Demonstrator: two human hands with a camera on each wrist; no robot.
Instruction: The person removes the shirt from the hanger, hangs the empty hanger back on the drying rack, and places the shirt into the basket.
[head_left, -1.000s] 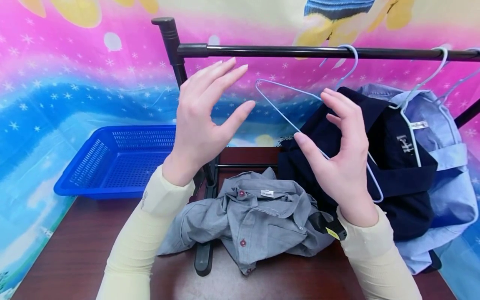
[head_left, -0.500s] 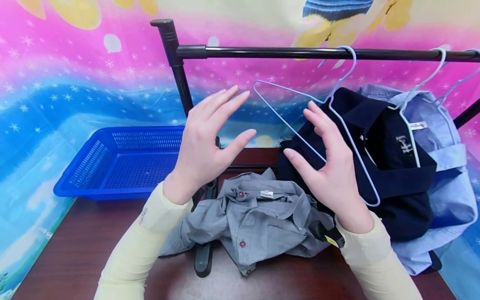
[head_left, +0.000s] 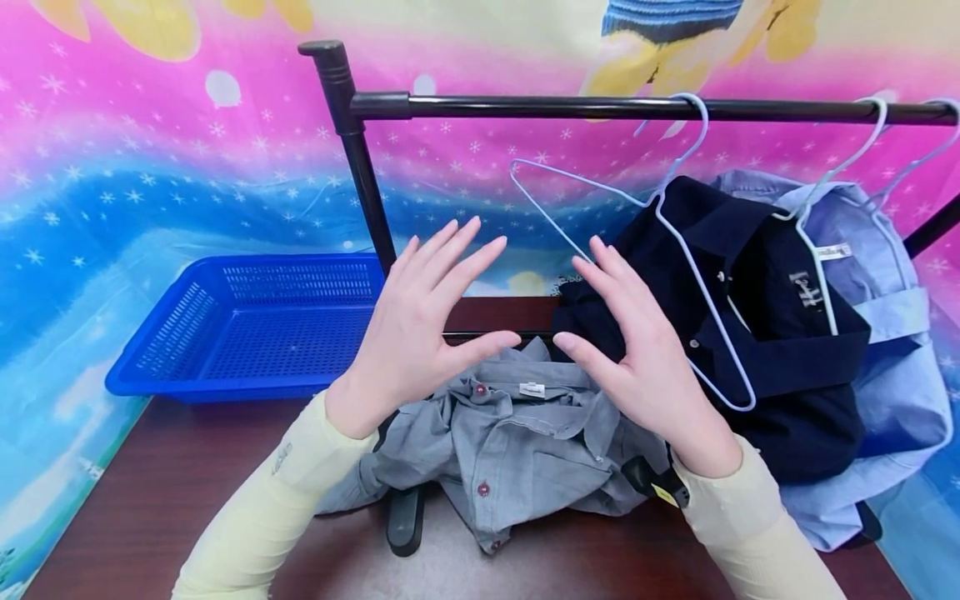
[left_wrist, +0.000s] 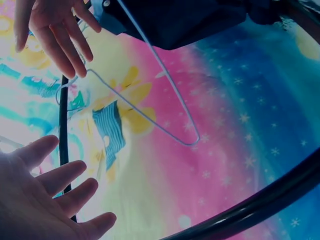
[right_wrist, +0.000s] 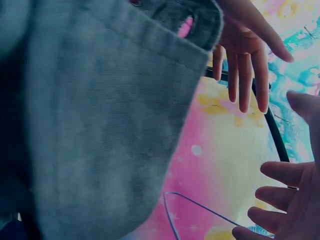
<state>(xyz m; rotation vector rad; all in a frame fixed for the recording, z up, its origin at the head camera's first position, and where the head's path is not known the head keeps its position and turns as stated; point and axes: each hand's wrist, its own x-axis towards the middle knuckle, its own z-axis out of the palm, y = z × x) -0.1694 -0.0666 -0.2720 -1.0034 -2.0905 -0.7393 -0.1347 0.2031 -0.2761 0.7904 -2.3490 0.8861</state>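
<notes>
My left hand (head_left: 420,321) hovers over the left part of a grey shirt (head_left: 525,467), fingers spread and nothing held. Opposite it, my right hand (head_left: 645,358) is held up over the shirt's right side, also with extended fingers and no object in them. The grey shirt lies crumpled on the table, collar and dark red buttons facing up. A light blue wire hanger (head_left: 701,275) hangs bare from the black rail (head_left: 525,107), just beyond my right hand. In the left wrist view the hanger (left_wrist: 150,125) shows behind both hands; in the right wrist view grey cloth (right_wrist: 115,115) fills the left side.
A blue perforated basket (head_left: 165,333) stands at the left on the brown table (head_left: 202,483). On the right, a navy shirt (head_left: 795,392) and a light blue shirt (head_left: 911,375) hang on hangers. The rack's black post (head_left: 367,183) and foot (head_left: 405,525) stand left of centre.
Both hands have come down from near rail height toward the grey shirt and drawn closer together. My right hand has moved left, off the bare hanger's arm.
</notes>
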